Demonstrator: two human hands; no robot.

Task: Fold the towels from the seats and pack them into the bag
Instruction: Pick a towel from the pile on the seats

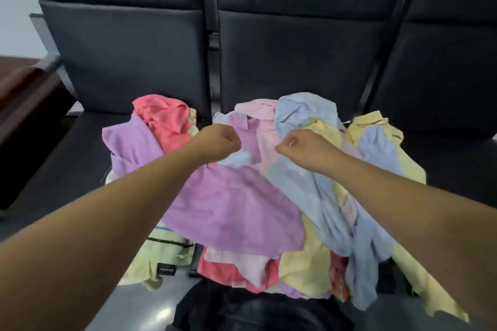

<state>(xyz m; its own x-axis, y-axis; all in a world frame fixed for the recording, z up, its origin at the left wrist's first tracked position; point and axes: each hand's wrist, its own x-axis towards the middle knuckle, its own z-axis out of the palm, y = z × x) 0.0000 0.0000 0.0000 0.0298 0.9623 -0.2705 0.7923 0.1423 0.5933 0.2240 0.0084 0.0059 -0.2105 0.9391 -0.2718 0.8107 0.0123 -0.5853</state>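
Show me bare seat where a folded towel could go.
Left seat is bare left of the purple towel; right seat is bare beyond the yellow towel. The middle is buried under the pile, where left hand and right hand pinch the light blue towel.

Seats [129, 56]: plain black, no pattern. Towels, plain unless noted: purple towel [236, 207], coral towel [164, 118], blue towel [304, 110] light in tone, pink towel [265, 121] pale, yellow towel [304, 263] pale. Striped towel [373, 121] at far right: pale yellow with thin orange-red lines. Green towel [161, 252] at near left: pale yellow-green with one blue stripe.
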